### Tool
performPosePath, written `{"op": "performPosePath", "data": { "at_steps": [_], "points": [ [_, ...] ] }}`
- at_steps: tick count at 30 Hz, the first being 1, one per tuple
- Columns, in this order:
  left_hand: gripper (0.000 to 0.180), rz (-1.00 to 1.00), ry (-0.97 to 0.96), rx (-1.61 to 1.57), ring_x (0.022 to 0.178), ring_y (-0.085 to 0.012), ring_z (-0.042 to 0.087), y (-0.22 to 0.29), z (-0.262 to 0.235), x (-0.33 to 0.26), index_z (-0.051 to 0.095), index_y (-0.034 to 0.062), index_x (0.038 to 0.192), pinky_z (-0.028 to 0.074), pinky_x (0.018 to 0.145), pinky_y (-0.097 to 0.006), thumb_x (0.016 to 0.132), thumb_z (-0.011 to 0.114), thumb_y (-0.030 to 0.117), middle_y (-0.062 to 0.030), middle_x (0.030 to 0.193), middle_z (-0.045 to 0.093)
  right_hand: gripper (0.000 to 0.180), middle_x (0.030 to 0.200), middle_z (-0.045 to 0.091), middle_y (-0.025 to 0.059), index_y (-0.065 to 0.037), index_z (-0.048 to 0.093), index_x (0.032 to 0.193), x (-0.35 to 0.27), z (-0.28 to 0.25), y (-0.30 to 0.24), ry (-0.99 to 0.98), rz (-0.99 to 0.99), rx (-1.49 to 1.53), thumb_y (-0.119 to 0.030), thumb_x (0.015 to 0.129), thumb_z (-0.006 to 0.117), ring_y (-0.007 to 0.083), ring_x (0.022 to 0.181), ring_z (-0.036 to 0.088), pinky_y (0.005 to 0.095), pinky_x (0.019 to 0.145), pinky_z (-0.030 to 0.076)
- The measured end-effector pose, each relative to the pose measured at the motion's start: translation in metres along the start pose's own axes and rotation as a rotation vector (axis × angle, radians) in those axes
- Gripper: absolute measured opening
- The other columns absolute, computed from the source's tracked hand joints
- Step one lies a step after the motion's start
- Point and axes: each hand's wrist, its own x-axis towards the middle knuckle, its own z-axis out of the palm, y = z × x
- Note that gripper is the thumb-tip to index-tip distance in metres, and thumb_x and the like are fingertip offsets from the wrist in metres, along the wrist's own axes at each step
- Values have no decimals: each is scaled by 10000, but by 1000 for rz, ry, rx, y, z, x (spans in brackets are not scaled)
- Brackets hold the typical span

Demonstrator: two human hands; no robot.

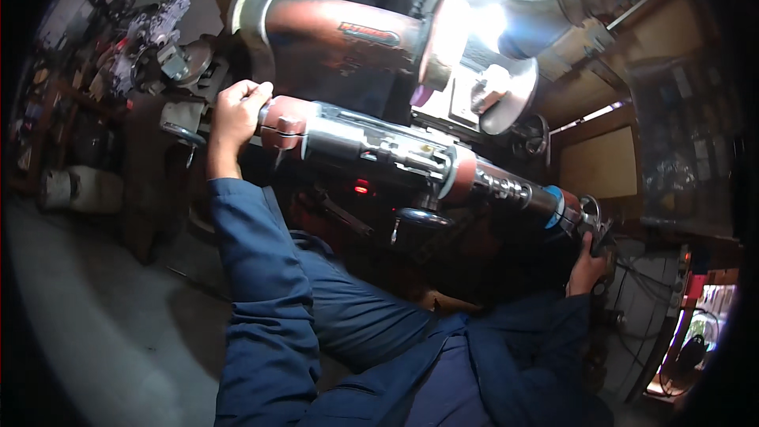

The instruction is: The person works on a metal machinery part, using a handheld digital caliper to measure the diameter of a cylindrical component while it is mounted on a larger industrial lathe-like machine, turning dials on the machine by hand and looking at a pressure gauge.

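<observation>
My left hand (239,117) is closed at the left end of a long machine assembly, its thumb and fingertips pressed together next to a reddish-brown collar (283,122). What those fingers hold is hidden. From the collar a shiny metal cylinder (336,133) runs right to a second reddish collar (460,174), then a slimmer section and a blue ring (555,205). At the far right end my right hand (587,270) has its thumb raised and closed against a dark metal fitting (594,231), below a small handwheel (590,209). Most of its fingers are hidden.
Behind the assembly lies a thick reddish-brown machine arm (340,28). A bright lamp (489,25) glares beside a pale disc (514,95). A handwheel with a crank handle (423,218) juts toward me, and another handwheel (183,134) sits left. Cables (644,281) hang at right.
</observation>
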Motion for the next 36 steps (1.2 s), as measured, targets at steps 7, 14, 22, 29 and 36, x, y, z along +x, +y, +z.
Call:
{"op": "performPosePath", "data": {
  "at_steps": [7, 14, 22, 29, 36],
  "points": [
    [290, -57, 45, 68, 649, -121, 578, 14, 7, -3, 666, -35, 772, 457, 609, -303, 859, 654, 241, -83, 695, 661, 465, 914, 669, 58, 48, 638, 1099, 28, -3, 18, 7, 365, -19, -371, 900, 672, 148, 794, 582, 310, 717, 457],
    [301, -79, 60, 109, 632, -93, 538, 21, 7, -6, 652, -10, 737, 423, 594, -283, 879, 648, 256, -49, 664, 635, 539, 962, 674, 88, 96, 651, 1007, 31, -3, -7, -75, 435, -156, -432, 898, 652, 158, 832, 580, 333, 760, 464],
    [312, -109, 15, 78, 642, -111, 559, 22, 1, -4, 660, -13, 760, 440, 614, -291, 886, 643, 271, -59, 683, 649, 443, 765, 578, -2, 25, 661, 977, 17, -2, -14, 117, 69, -134, -412, 903, 657, 70, 615, 455, 265, 504, 345],
    [311, -91, -4, 82, 652, -115, 572, 18, 1, -4, 656, -15, 767, 449, 624, -292, 892, 633, 269, -72, 703, 661, 272, 764, 567, -29, -31, 571, 1198, -12, 7, -139, -208, -212, 282, -187, 975, 564, 12, 597, 434, 185, 512, 334],
    [310, -97, 3, 93, 655, -124, 580, 14, 3, -3, 651, -16, 777, 456, 633, -295, 892, 631, 271, -75, 711, 664, 682, 713, 522, -43, 47, 591, 1139, -83, 51, -226, -751, 106, 418, -591, 909, 518, 11, 571, 401, 173, 504, 290]
  ]
}}
